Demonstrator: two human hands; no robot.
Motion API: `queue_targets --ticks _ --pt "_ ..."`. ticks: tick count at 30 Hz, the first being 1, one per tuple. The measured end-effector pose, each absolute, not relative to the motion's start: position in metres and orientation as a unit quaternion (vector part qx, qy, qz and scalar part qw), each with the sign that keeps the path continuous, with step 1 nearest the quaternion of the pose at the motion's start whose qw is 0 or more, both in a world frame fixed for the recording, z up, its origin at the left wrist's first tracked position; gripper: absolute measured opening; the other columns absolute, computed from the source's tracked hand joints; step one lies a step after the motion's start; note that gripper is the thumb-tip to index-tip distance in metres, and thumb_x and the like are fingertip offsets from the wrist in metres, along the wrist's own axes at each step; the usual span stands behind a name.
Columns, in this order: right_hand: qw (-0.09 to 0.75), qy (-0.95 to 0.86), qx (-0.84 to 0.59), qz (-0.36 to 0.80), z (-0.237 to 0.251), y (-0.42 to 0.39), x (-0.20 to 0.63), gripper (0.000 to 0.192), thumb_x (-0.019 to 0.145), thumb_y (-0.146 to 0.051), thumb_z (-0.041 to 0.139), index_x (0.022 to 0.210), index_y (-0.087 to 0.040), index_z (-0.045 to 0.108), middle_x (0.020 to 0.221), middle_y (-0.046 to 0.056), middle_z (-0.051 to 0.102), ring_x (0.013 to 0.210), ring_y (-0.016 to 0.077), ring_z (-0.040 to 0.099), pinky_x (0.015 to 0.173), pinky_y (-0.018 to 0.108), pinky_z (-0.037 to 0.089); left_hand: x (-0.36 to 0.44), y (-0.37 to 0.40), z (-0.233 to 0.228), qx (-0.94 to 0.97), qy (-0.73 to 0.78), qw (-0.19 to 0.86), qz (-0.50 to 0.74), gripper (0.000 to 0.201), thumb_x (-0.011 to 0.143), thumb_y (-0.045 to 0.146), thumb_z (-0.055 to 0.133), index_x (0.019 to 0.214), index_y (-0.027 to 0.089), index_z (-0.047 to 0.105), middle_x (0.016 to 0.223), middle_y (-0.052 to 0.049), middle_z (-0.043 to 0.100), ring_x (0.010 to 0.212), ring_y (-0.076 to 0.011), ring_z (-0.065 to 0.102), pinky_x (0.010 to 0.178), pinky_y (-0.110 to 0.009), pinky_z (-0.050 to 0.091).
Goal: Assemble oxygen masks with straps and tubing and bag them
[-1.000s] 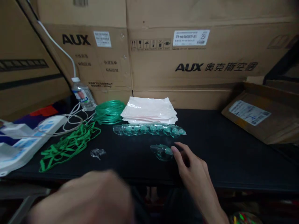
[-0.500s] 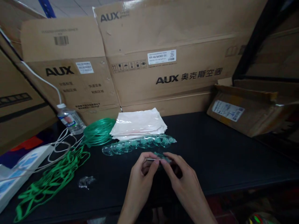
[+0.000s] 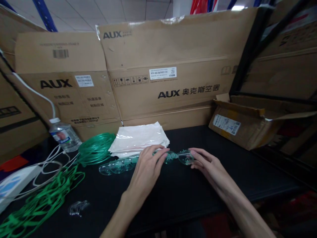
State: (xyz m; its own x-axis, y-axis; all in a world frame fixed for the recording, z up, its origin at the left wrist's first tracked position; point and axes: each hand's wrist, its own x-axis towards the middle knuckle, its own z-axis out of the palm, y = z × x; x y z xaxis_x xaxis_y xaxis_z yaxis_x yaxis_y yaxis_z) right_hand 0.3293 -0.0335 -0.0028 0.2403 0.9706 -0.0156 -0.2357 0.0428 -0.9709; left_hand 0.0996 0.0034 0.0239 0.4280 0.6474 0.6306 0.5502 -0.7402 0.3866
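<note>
front right: bare counter [image 3: 223, 191], open passage
behind: AUX cartons [image 3: 168, 82] wall it off
left: green straps [image 3: 42, 201], coiled tubing [image 3: 95, 148], water bottle [image 3: 64, 135]
right rear: opened carton [image 3: 242, 125]

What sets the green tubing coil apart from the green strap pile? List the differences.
The green tubing coil is wound in a neat round loop; the green strap pile lies loose and tangled. The coil looks like thin, translucent tube; the straps are flat, opaque bands. The coil sits beside the stack of bags; the pile lies nearer the front edge. Both are green and rest untouched on the black table.
</note>
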Motion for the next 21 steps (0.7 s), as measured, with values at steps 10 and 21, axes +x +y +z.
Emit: queue_targets --ticks 10,21 --pt "0.578 -0.371 -0.495 0.533 -0.009 0.001 0.316 0.013 0.099 -0.028 0.066 0.105 -0.017 0.067 0.088 0.004 0.075 0.069 0.0138 0.074 0.073 0.029 0.063 0.095 0.037 0.003 0.871 0.328 0.032 0.365 0.022 0.097 0.008 0.063 0.112 0.020 0.075 0.116 -0.006 0.074 0.109 -0.0231 0.071 0.099 -0.040 0.058" --pt "0.458 -0.576 -0.554 0.390 -0.026 0.008 0.326 0.026 0.098 -0.035 0.067 0.116 -0.016 0.069 0.089 0.001 0.071 0.055 0.0109 0.064 0.046 0.023 0.049 0.096 0.038 0.002 0.860 0.329 0.055 0.387 0.019 0.099 0.010 0.061 0.107 0.022 0.072 0.111 -0.004 0.074 0.107 -0.0219 0.072 0.099 -0.040 0.059"
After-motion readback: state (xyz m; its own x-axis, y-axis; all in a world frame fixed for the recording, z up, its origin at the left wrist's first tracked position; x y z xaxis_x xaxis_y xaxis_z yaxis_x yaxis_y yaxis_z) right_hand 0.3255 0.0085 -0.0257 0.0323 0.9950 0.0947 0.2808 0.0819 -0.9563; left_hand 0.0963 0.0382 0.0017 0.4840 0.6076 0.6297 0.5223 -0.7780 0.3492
